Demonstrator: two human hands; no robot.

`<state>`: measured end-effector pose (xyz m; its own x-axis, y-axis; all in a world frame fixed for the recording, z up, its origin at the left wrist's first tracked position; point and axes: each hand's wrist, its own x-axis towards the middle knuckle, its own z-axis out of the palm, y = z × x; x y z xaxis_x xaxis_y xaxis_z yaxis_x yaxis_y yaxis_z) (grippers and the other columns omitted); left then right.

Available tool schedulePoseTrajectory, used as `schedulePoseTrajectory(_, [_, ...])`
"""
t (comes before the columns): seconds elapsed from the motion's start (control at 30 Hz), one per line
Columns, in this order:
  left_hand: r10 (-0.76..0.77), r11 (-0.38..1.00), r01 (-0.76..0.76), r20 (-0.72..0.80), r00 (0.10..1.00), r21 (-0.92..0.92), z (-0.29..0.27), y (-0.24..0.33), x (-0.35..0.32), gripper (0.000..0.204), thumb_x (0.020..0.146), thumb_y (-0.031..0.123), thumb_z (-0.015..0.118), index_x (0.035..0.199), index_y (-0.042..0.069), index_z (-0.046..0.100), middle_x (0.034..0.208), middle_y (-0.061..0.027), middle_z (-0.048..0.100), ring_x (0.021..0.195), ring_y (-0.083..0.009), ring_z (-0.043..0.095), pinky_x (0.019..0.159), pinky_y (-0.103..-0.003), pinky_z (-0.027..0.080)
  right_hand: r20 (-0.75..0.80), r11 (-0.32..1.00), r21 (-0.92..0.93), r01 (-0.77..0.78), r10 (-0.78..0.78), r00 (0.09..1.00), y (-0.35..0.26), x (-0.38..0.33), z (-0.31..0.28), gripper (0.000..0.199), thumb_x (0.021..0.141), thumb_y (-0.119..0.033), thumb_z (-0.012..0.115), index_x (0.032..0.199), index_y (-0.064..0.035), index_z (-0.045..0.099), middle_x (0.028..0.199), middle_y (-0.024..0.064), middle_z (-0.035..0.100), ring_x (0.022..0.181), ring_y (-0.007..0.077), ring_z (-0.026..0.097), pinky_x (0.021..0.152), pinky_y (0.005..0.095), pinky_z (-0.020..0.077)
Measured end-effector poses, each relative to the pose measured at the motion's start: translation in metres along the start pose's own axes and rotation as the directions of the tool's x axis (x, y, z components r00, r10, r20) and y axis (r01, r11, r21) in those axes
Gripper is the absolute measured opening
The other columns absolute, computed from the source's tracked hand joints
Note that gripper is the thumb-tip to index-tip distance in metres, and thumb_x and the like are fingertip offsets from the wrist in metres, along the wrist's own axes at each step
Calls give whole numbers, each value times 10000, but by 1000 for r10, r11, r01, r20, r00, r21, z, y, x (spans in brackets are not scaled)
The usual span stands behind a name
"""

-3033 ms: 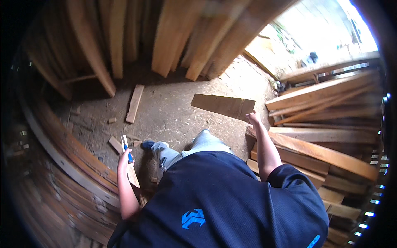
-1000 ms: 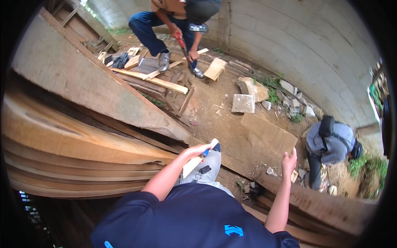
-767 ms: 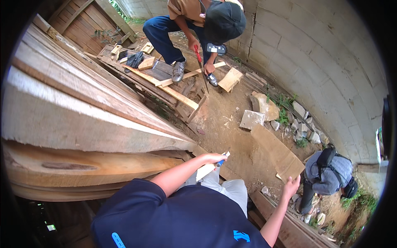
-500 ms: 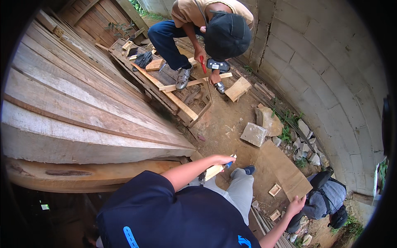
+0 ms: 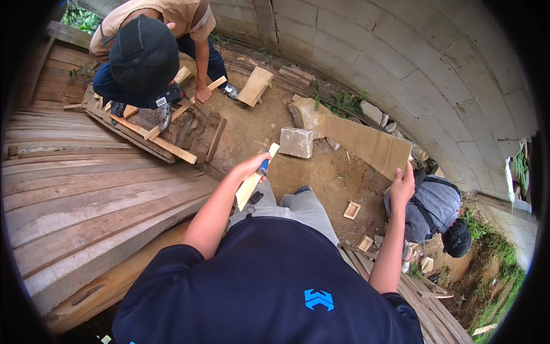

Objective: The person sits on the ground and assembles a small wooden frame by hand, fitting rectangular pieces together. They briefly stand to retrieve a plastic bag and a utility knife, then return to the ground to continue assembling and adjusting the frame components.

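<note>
My left hand (image 5: 252, 166) is closed around a pale strip of wood (image 5: 248, 190) and a blue-handled tool (image 5: 263, 167), whose working end I cannot make out. Off to the right, my right hand (image 5: 403, 186) grips the near end of a wide, flat wooden board (image 5: 366, 143). That board slants away to the far left, its far end over or against a large stone (image 5: 306, 112). A squared pale block (image 5: 296, 143) sits on the dirt between my hands, beyond them.
Stacked planks (image 5: 86, 200) fill the left side. A person in a dark cap (image 5: 143, 57) bends over a low wooden platform (image 5: 129, 133); another person (image 5: 427, 203) stoops at right. A small wooden stool (image 5: 255, 86), wooden frames (image 5: 352, 210) and a block wall (image 5: 355, 40) stand around.
My view has turned to the right, so the surroundings shift left. My right hand has lifted the board's near end further out. My left hand still holds the strip and tool.
</note>
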<state>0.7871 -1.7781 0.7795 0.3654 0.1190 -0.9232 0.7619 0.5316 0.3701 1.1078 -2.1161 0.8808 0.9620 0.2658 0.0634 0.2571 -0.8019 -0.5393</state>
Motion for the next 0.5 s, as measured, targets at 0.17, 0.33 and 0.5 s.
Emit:
schedulePoseTrajectory(0.17, [-21,999,22,23,1000,-24,-29,47,26,551,882,499,553,1271,113,498,952,-80,570,625,-191,582,515,-325,519,-31,1000,-12,7,-7,999,-45,45,28,422,945,-135,621,1364,-165,577,1132,163,713,1032,351,691,860,424,509])
schedulePoseTrajectory(0.33, [29,999,-25,81,996,-42,-55,86,62,570,883,506,557,1292,117,477,980,-96,571,618,-198,593,489,-339,521,-80,995,-32,99,-101,992,-119,90,83,440,943,-129,622,1375,-197,576,1114,167,719,1023,335,700,846,418,521])
schedulePoseTrajectory(0.5, [33,993,-10,184,982,-121,-82,126,80,590,877,512,569,1299,107,489,970,-94,564,620,-197,596,503,-343,522,-72,962,-230,148,-169,983,-217,147,120,430,940,-159,624,1352,-271,580,935,184,722,873,409,690,737,484,528])
